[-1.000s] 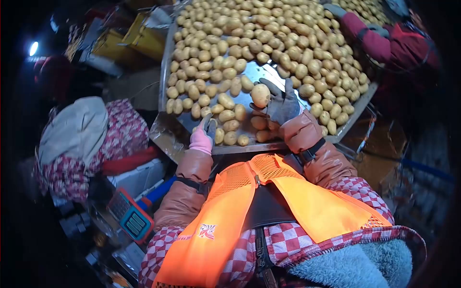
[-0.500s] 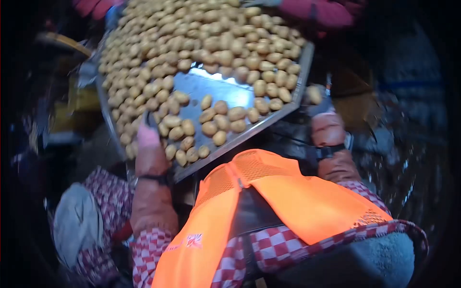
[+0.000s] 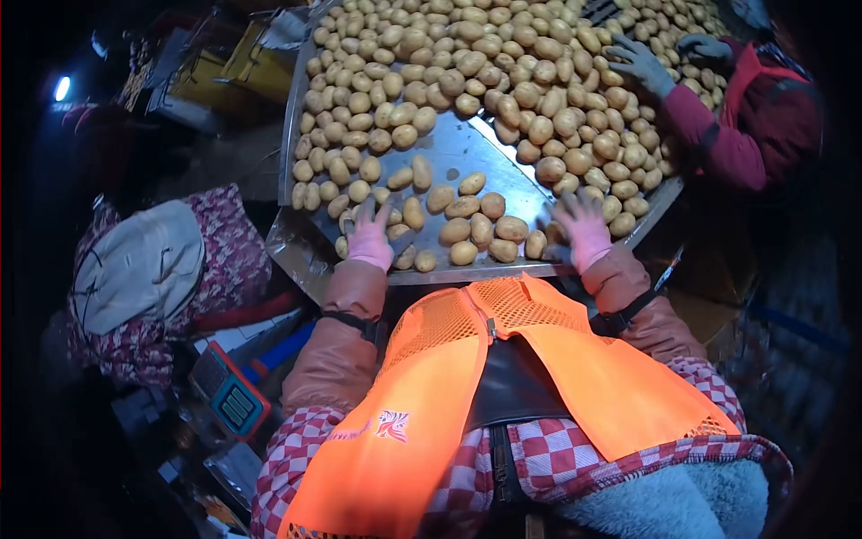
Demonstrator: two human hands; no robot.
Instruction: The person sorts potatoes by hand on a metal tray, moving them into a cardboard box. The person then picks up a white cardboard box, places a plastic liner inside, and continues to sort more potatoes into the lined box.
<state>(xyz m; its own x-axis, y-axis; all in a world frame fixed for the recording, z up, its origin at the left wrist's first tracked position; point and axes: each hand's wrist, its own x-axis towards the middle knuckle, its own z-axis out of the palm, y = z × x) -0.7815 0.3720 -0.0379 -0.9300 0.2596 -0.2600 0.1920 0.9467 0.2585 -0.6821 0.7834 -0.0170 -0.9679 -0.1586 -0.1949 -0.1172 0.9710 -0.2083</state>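
Both hands are working the near edge of the shiny sheet-metal sorting tray. The pink-gloved left hand is lying flat with fingers fanned wide and gripping nothing, its tips resting among the loose row of small yellow-brown potatoes at the near rim. The pink-gloved right hand is doing the same at the near right, splayed and empty, just beside the right end of that row. My read is that the flat, spread palms are spanning several potatoes at once rather than pinching one. The row is sitting between the two hands and the raised rim is keeping it from rolling off. The bare steel patch is separating it from the dense heap of potatoes filling the far half. At far right a co-worker's grey-gloved hand, on a red sleeve, is reaching into that heap. An orange-and-teal weighing scale is sitting low at near left, well apart from the tray.
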